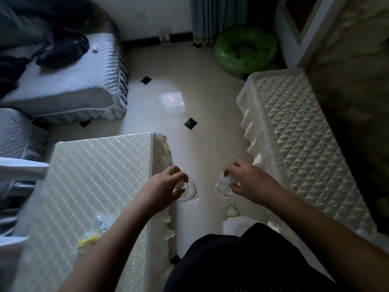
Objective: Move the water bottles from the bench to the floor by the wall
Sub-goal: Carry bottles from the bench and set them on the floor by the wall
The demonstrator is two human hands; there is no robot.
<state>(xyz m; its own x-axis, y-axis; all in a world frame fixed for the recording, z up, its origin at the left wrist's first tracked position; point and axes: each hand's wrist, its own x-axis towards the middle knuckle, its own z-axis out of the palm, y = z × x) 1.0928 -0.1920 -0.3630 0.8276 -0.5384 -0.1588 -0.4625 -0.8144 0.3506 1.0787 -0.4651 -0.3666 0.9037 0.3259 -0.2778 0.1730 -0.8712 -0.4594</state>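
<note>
Already each hand, left hand [168,185] and right hand [245,183], pinches a clear water bottle [188,191] by its top with curled fingers [179,175], long axes hanging down over the floor [189,102], the wall [151,15] well ahead.

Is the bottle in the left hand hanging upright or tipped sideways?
Upright: the left hand grips the clear bottle from above, its round body hanging straight down over the floor.

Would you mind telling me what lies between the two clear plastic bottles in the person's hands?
Head view: only bare glossy tile floor shows between the left clear bottle and the right one.
</note>
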